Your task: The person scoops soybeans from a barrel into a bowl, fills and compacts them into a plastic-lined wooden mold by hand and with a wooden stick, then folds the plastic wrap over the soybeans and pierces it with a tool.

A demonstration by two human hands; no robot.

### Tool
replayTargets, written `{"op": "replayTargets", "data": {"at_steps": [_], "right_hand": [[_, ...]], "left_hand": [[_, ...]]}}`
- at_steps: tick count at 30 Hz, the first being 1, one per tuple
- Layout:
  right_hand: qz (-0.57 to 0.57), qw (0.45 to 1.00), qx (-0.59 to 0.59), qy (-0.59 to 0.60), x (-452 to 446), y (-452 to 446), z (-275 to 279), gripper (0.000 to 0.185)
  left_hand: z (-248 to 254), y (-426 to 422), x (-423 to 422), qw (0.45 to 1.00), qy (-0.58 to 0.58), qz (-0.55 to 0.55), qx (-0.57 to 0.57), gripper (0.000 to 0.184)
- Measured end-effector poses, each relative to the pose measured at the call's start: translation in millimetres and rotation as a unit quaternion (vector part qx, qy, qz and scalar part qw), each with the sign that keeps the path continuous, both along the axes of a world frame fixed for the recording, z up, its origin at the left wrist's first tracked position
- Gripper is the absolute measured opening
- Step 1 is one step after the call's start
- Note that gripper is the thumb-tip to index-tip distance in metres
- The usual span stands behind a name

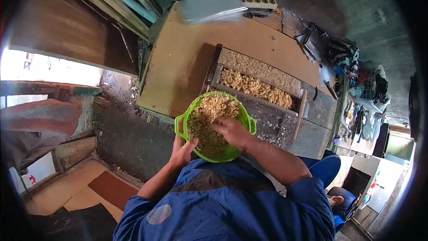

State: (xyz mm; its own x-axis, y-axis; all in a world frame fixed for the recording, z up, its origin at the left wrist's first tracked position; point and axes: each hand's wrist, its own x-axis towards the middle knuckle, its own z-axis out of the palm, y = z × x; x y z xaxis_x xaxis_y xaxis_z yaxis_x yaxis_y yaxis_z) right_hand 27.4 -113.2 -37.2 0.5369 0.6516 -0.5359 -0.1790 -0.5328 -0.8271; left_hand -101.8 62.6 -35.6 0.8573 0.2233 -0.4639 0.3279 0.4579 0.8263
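Note:
A green plastic bowl with two handles [246, 118] is held in front of my body, beside the table's near edge. Pale, flaky chips [218, 106], possibly nuts or wood, fill its far part, with darker, shaded ones nearer me. My left hand [182, 149] grips the bowl's left side below the handle, thumb over the rim. Reaching inside, my right hand [229, 130] has its fingers curled together among the chips; the fingertips are partly hidden. Just beyond the bowl, a long wooden box [263, 104] holds similar pale chips [254, 88].
A wooden stick or handle [300, 114] lies at the box's right end. The worktable [178, 62] carries a power strip [259, 2] and clear plastic [211, 2] at the back. Bags and clutter [368, 89] stand to the right. Scattered bits lie on grey boards [274, 134].

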Motion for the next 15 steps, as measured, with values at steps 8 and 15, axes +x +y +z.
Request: {"op": "replayTargets", "data": {"at_steps": [8, 15], "right_hand": [[-0.229, 0.963, 0.081, 0.118, 75.2, 13.8, 22.6, 0.019], [-0.117, 0.941, -0.039, -0.314, 125.8, 26.3, -3.8, 0.02]], "left_hand": [[3.7, 10.7, -2.5, 1.0, 0.021, 0.014, 0.0, 0.088], [-1.7, 19.0, -19.4, 0.998, -0.018, 0.05, -0.028, 0.094]]}}
